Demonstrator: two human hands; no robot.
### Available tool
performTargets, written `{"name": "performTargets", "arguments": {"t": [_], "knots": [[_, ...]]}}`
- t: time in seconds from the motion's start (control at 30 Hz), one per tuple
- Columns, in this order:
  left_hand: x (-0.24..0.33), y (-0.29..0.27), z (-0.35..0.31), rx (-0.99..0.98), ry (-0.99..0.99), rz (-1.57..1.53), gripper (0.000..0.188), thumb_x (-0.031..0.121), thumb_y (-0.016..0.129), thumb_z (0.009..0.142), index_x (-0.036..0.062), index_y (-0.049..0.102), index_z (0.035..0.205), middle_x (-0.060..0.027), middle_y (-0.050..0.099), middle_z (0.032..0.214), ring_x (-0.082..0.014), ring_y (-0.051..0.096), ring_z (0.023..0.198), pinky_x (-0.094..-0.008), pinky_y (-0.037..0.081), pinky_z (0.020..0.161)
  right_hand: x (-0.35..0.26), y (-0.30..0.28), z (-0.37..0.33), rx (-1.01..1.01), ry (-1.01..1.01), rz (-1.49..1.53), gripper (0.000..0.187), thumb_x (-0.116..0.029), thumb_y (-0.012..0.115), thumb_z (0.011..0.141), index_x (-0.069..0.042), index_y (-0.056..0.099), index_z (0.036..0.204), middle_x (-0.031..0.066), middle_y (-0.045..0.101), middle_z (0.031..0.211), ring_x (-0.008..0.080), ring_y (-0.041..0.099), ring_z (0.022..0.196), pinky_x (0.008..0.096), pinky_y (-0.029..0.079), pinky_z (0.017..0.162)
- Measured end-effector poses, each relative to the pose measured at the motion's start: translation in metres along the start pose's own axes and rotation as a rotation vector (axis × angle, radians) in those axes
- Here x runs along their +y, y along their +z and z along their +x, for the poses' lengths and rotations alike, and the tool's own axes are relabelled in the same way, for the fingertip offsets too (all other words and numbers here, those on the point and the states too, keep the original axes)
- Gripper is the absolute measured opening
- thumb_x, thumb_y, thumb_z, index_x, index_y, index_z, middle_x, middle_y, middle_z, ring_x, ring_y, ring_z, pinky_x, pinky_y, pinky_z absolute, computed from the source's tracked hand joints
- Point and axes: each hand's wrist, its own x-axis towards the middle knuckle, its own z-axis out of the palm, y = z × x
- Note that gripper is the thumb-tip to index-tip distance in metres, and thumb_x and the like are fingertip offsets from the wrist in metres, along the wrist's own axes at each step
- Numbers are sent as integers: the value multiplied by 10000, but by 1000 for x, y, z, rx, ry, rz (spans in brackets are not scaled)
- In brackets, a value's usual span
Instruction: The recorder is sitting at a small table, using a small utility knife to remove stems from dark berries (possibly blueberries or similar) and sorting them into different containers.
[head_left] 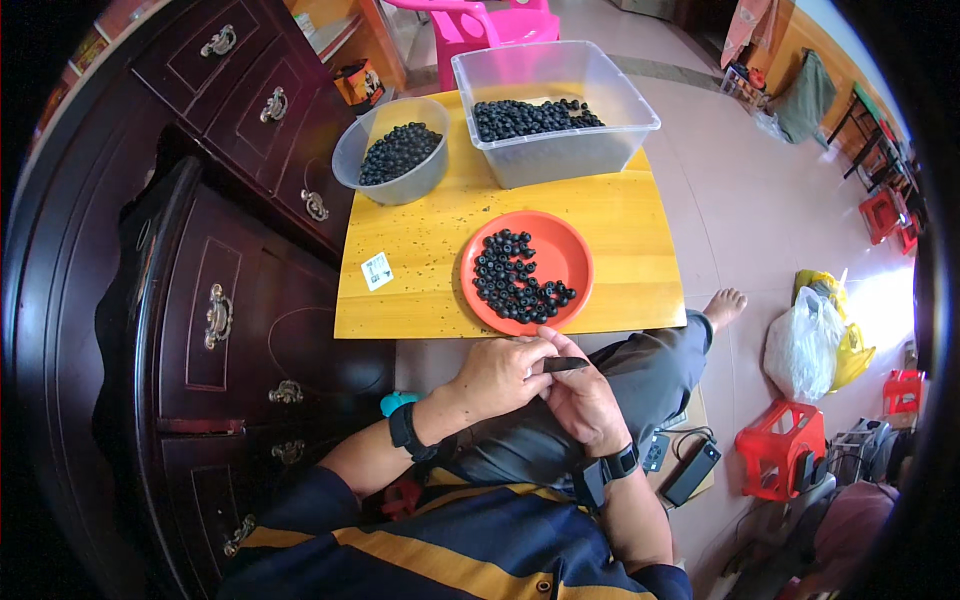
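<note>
My left hand and my right hand meet in front of the table's near edge, above my lap. A dark, flat, blade-like piece sticks out from the closed fingers of the left hand and crosses over the right palm. The right hand is turned partly palm up, its fingers curled against the left; whatever lies between them is hidden. Just beyond, a round orange-red plate holds many small black bead-like balls, some showing a pale ring or hole. They lie mostly along its left and lower side.
On the yellow table stand a round clear tub and a larger rectangular clear bin, both with black balls. Dark crumbs and a white label lie at left. A dark cabinet borders the left; a red stool stands right.
</note>
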Motion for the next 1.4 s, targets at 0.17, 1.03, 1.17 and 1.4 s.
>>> {"name": "performTargets", "arguments": {"t": [0.17,1.03,1.17,1.4], "knots": [[5,-2,2,7,13,-62,239,137,708,767,73,627,982,-84,615,695,-259,635,629,-387,489,564,-1,3,-2,23,3,-27,503,42,435,915,-8,377,1413,126,565,1254,219,593,1098,335,478,944],[13,-8,3,111,-85,-407,208,83,693,843,27,678,1042,33,486,631,-42,455,584,-233,409,538,3,-7,-1,49,-61,-21,209,-214,577,974,-95,552,1144,0,625,1064,86,605,942,270,498,822],[1,2,2,27,-168,-651,162,56,659,886,2,689,1037,27,665,812,-43,599,733,-215,491,657,2,-7,-5,10,-67,14,211,-200,588,967,-93,546,1144,-3,627,1082,75,604,877,259,503,802],[-4,4,5,-74,-163,-1011,199,58,629,917,-7,659,1103,-25,690,946,-62,628,838,-222,509,752,2,-11,-8,-47,-84,4,235,-201,586,968,-93,525,1168,-18,615,1030,59,593,879,235,500,779]]}}
